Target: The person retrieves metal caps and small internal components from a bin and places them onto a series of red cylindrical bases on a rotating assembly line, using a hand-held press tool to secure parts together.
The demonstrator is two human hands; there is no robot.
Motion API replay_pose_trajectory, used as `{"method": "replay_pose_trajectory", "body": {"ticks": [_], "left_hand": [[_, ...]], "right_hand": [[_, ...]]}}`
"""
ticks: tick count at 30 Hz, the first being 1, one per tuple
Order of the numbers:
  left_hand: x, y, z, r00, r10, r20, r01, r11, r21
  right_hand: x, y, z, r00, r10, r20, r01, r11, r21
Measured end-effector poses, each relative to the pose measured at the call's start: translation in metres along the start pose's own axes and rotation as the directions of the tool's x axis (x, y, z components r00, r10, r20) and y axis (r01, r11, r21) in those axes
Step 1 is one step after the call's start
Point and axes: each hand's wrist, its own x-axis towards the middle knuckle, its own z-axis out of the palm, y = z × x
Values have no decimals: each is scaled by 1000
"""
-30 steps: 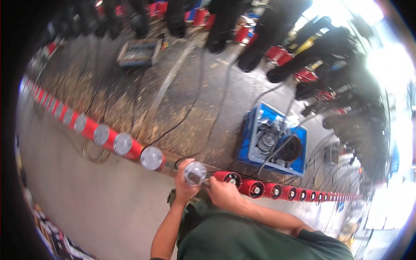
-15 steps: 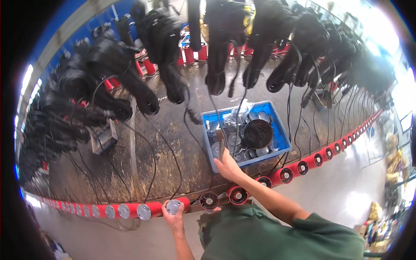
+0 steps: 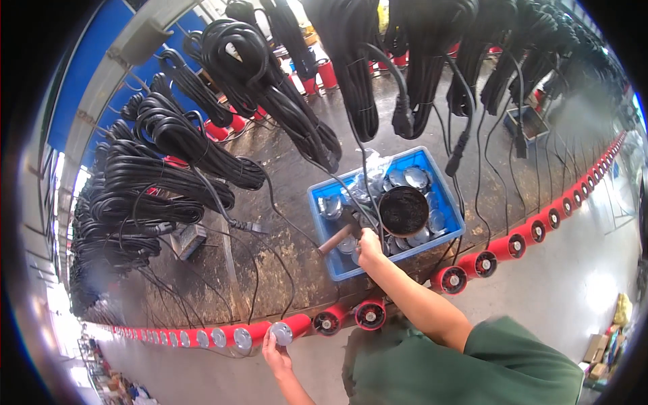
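Observation:
My left hand (image 3: 273, 351) grips a round silver end cap (image 3: 281, 333) at the near end of a red tube (image 3: 297, 322). Its fingers lie along the cap's left edge. My right hand (image 3: 368, 244) is closed around a hammer (image 3: 334, 239), held over the front left part of a blue crate (image 3: 347, 275). The hammer shows a brown, rod-like part and a dark part; my fingers hide some of it. Loose silver caps (image 3: 416, 178), a clear plastic bag (image 3: 368, 172) and a round, dark-filled container (image 3: 403, 210) lie in the crate.
Red tubes line the table's front edge; those on the left carry silver caps (image 3: 243, 337), those on the right show open ends (image 3: 370, 314). Coiled black cables (image 3: 270, 94) hang above the worn table (image 3: 270, 229), their leads dangling around the crate. A small metal box (image 3: 189, 241) stands left.
The hammer has turned from upright to slanting, its brown part now pointing down and left. My left hand stays at the silver cap. The view has shifted and the hanging cables appear sharper.

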Motion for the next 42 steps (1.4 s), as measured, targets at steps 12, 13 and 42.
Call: {"method": "replay_pose_trajectory", "body": {"ticks": [12,13,42], "left_hand": [[-82,110,132,894,-126,430,187,977,-103],[-82,117,133,781,-251,572,338,940,-50],[13,-27,-38,727,571,380,-681,669,297]], "right_hand": [[-222,-22,-79,-6,-142,990,962,269,44],[-232,-24,-77,-18,-94,995,955,292,45],[-309,79,59,320,792,520,470,-609,638]]}}
